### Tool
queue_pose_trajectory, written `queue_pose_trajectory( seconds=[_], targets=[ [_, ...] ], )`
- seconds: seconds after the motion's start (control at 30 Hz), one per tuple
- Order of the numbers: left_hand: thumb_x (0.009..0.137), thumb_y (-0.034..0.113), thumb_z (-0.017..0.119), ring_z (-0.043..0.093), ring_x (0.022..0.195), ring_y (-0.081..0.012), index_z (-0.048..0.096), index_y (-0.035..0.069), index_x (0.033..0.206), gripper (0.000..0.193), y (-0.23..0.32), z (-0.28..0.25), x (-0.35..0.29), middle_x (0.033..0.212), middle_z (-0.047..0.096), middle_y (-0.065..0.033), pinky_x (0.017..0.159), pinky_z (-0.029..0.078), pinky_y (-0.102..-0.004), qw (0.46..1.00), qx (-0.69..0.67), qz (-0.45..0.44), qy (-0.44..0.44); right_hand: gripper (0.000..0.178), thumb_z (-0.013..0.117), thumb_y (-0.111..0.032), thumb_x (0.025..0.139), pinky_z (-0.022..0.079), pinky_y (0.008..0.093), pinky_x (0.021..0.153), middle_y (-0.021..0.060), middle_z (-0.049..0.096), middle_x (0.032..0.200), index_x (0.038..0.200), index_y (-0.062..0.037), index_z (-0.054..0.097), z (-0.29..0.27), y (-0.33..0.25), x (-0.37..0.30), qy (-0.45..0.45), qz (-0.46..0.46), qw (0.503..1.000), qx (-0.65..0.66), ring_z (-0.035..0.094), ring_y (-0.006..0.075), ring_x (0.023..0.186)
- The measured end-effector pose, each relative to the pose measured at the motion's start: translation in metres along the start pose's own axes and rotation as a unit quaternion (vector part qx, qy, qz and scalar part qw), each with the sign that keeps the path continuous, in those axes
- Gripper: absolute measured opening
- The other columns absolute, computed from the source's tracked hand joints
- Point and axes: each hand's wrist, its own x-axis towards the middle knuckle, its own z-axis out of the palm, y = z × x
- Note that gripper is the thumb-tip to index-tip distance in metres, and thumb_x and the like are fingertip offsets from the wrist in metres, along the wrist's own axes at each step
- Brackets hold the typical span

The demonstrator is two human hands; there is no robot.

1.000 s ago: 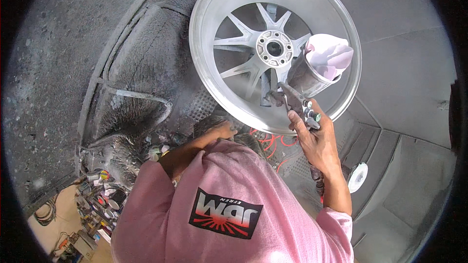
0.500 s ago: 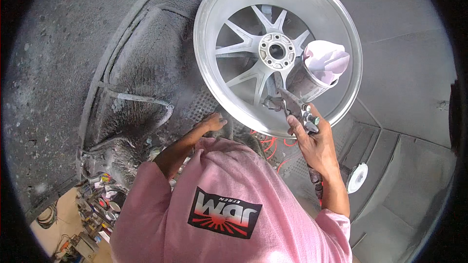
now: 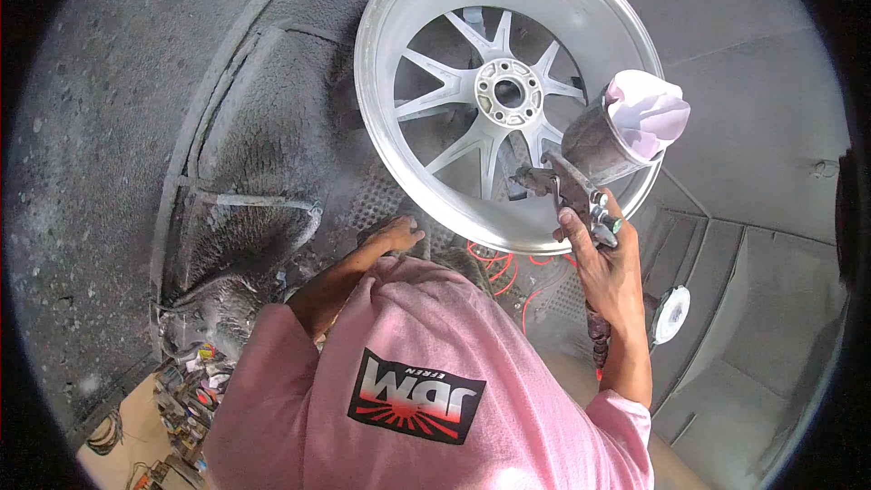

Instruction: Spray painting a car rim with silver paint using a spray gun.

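My right hand (image 3: pixel 606 254) is wrapped round the handle of a spray gun (image 3: pixel 573 189). A dark grey paint cup (image 3: pixel 601 147) sits on the gun, its top covered by a crumpled, pale pink sheet (image 3: pixel 646 113). The gun is above the lower right part of a silver car wheel (image 3: pixel 488 111), its nozzle end toward the spokes. The wheel's hollow side faces me, with the hub and bolt holes showing. My left hand (image 3: pixel 396 234) is low, just left of the wheel's lower edge, fingers curled; whatever they hold is hidden.
A red hose (image 3: pixel 497 265) coils on the perforated floor below the wheel. Dusty grey sheeting (image 3: pixel 263 136) hangs at left, beside a bent bar (image 3: pixel 254 203). A round white disc (image 3: pixel 671 315) is by my right forearm. Tools and clutter (image 3: pixel 190 399) lie at lower left.
My right hand has moved right with the spray gun, so its cup now overlaps the wheel's right edge. The wheel appears slightly farther left in view. My left hand has barely moved.
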Motion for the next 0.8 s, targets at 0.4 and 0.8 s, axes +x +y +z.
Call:
queue_pose_trajectory(
  seconds=[0.4,0.8],
  targets=[
    [0.094,0.046,0.062,0.056,0.127,-0.0397,0.062,-0.004,0.129,0.061,0.01,-0.013,-0.015,0.133,0.061,-0.0265,0.109,0.043,-0.0445,0.999,0.022,0.027,0.018,0.027,0.064,-0.021,0.101,0.048,0.026,0.074,0.0051,0.069,0.088,0.117,0.0012,0.062,0.003,-0.004,-0.011,0.057,-0.029,0.996,0.062,0.06,0.0095,0.081],
    [0.099,0.049,0.057,0.064,0.112,-0.0339,0.069,0.0,0.118,0.054,0.138,0.029,-0.046,0.118,0.068,-0.021,0.099,0.049,-0.0429,0.964,0.0,0.236,-0.12,0.035,0.055,-0.02,0.104,0.063,0.03,0.063,0.0176,0.067,0.119,0.129,0.0039,0.057,-0.048,0.124,-0.124,0.18,-0.005,0.972,0.149,0.07,0.0212,0.094]
  ],
)
